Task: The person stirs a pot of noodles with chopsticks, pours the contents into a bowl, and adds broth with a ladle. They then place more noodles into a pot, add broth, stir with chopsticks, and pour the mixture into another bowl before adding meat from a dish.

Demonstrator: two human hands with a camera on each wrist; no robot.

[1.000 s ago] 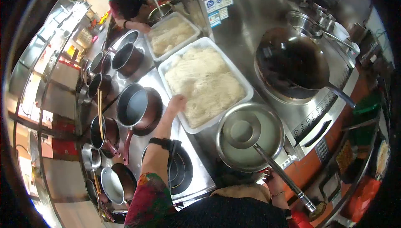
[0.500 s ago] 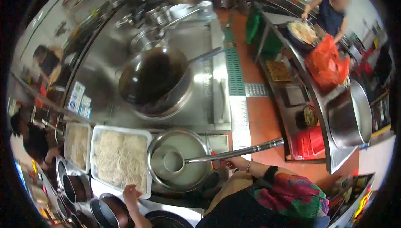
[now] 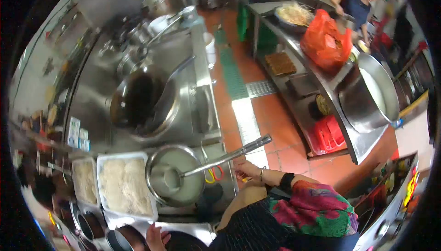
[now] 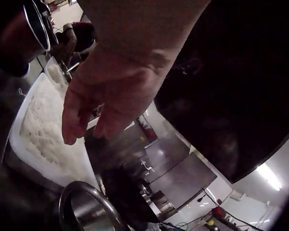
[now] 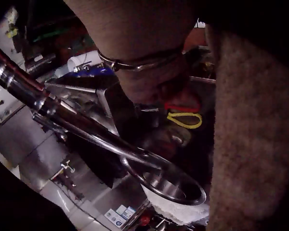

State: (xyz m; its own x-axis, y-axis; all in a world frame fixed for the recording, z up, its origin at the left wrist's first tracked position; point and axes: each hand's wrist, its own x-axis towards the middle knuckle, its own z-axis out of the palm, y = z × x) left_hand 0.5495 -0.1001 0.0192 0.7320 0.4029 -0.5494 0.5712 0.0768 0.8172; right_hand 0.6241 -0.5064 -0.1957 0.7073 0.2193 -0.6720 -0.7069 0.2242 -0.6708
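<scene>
My left hand (image 3: 157,238) hangs with loose fingers beside the front edge of a white tray (image 3: 99,180) of pale thin noodles (image 3: 126,186). The left wrist view shows nothing in its grasp. Low at the counter's right edge, my right hand (image 3: 248,170) is close to scissors with red and yellow handle loops (image 3: 222,173). Its fingers look loosely bent, and in the right wrist view they overlap the red loop. A ladle (image 3: 229,156) lies with its bowl in a metal basin (image 3: 150,161) of cloudy liquid, its long handle reaching out above the right hand.
Behind the basin sits a dark wok (image 3: 138,99) on the steel stove. Dark pots (image 3: 125,238) stand at the lower left. Across the tiled floor (image 3: 289,154), a steel bench carries an orange bag (image 3: 324,44) and a big pot (image 3: 363,99). Another person (image 3: 358,10) stands behind it.
The head view has swung right, bringing in the floor and bench. My left hand has drawn back from over the noodles to the tray's front edge. My right hand now shows apart from the scissors' loops.
</scene>
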